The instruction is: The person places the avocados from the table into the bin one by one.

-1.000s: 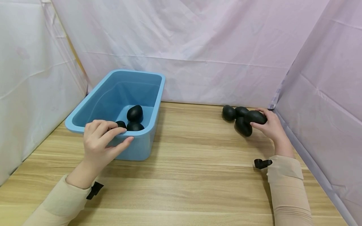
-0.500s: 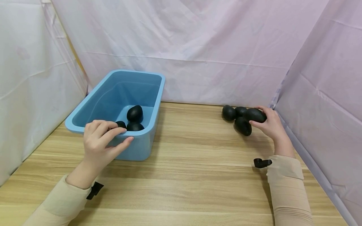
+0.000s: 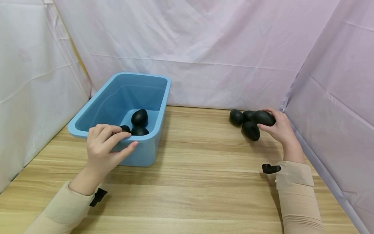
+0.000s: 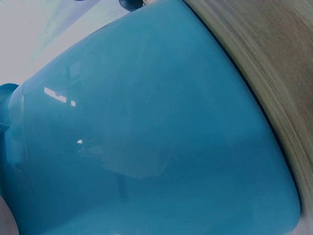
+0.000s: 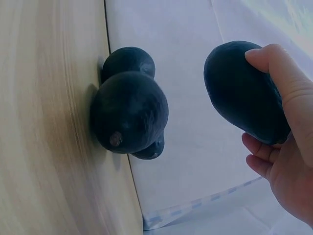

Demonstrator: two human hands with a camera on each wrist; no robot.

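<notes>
My right hand grips a black avocado and holds it just above the wooden table at the far right; the same avocado fills the right wrist view, lifted clear of the others. Three more avocados lie beside it: one nearest me, one to the left, one behind. My left hand holds the near rim of a blue plastic tub, fingers curled over the edge and thumb against the outer wall. Avocados lie in the tub's near corner.
Pale cloth walls close the table in on the left, back and right. The tub's blue wall fills the left wrist view. A black strap clip sticks out at my right cuff.
My right hand has raised its avocado slightly, up and away from the pile. The left hand and the tub have stayed still.
</notes>
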